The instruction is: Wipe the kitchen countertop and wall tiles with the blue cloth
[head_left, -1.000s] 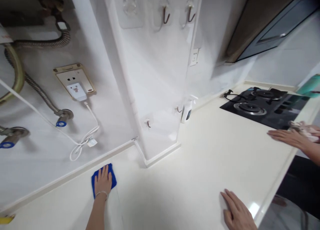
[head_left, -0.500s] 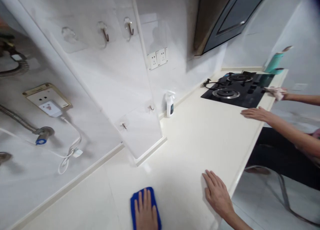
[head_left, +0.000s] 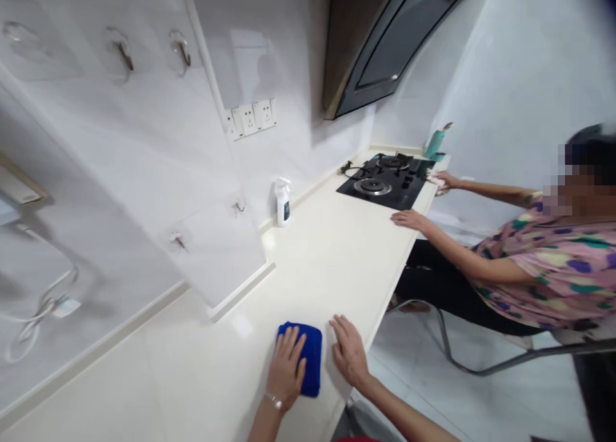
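A folded blue cloth (head_left: 312, 358) lies on the pale countertop (head_left: 332, 256). My left hand (head_left: 287, 365), a watch on its wrist, rests palm down over the cloth's left side. Its fingers stretch out flat and slightly spread across the fabric. Just right of the cloth, my right hand (head_left: 350, 351) lies on the counter by its front edge, fingers extended and holding nothing.
A white spray bottle (head_left: 283, 201) stands against the wall. Beyond it is a black gas hob (head_left: 385, 182) under a range hood (head_left: 385, 51). At the right a seated person (head_left: 568, 262) holds a pale rag (head_left: 436, 178) at the hob's edge. A wall corner juts over the counter.
The view has swung right, bringing more of the seated person into sight. My left hand and the blue cloth are now closer to my right hand, and the cloth shows mostly on the hand's right.
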A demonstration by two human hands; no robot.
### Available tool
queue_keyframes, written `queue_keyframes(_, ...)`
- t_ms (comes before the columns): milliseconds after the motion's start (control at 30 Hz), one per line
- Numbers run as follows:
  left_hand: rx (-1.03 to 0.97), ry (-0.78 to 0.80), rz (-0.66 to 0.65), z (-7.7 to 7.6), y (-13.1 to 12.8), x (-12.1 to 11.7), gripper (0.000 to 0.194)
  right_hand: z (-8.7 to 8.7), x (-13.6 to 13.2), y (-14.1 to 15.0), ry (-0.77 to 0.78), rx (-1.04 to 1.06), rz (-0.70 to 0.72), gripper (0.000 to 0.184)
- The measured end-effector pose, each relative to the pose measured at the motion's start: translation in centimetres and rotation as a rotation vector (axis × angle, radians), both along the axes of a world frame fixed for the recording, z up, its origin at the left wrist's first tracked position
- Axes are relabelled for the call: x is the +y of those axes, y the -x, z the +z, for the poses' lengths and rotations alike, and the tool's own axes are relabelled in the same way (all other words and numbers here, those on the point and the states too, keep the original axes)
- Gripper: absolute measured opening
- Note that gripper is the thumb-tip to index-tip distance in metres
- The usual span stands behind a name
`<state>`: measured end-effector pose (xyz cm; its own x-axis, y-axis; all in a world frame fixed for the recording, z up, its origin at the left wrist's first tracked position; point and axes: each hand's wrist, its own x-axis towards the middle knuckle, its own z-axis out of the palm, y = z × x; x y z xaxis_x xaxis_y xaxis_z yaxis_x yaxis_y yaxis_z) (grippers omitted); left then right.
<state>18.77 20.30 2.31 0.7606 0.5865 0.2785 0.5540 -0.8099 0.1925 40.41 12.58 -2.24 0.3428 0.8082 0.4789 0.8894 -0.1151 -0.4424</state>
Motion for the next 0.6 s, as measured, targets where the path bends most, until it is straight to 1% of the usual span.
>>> queue_keyframes(67, -0.070, -0.002, 0.196, -0.8, 3.0, 0.6, 0.053, 1.5, 0.5, 1.2, 0.031, 0.063, 0.079, 0.071)
queue_keyframes(100, -0.080, 0.033, 0.330, -1.1, 4.5, 0.9, 0.052, 2.5, 0.9, 2.1, 0.087, 0.066, 0.177, 0.073)
queue_keyframes(167, -0.083, 0.088, 0.591, -1.4, 7.0, 1.9, 0.056, 4.5, 1.9, 4.1, 0.226, 0.040, 0.440, 0.077)
queue_keyframes(233, -0.074, 0.117, 0.859, -1.1, 8.4, 2.7, 0.062, 6.1, 2.8, 5.7, 0.339, 0.020, 0.677, 0.080)
queue_keyframes(267, -0.067, 0.124, 0.971, -0.9, 8.7, 3.0, 0.064, 6.5, 3.1, 6.0, 0.375, 0.016, 0.758, 0.080)
queue_keyframes(300, -0.055, 0.136, 1.060, -0.7, 8.8, 3.2, 0.065, 6.7, 3.3, 5.8, 0.399, 0.013, 0.808, 0.078)
queue_keyframes(333, -0.039, 0.154, 1.122, -0.5, 8.7, 3.3, 0.066, 6.6, 3.4, 5.2, 0.411, 0.008, 0.826, 0.077)
queue_keyframes(367, -0.019, 0.176, 1.158, -0.3, 8.6, 3.4, 0.067, 6.4, 3.5, 4.0, 0.413, -0.002, 0.816, 0.075)
queue_keyframes(433, 0.024, 0.216, 1.188, -0.1, 8.2, 3.5, 0.067, 5.5, 3.8, 0.4, 0.399, -0.044, 0.728, 0.073)
queue_keyframes(500, 0.051, 0.224, 1.206, -0.3, 8.1, 3.5, 0.067, 4.4, 4.6, -4.7, 0.369, -0.104, 0.572, 0.069)
queue_keyframes(600, 0.039, 0.185, 1.222, -1.1, 8.3, 3.4, 0.067, 2.7, 6.5, -12.9, 0.305, -0.219, 0.346, 0.059)
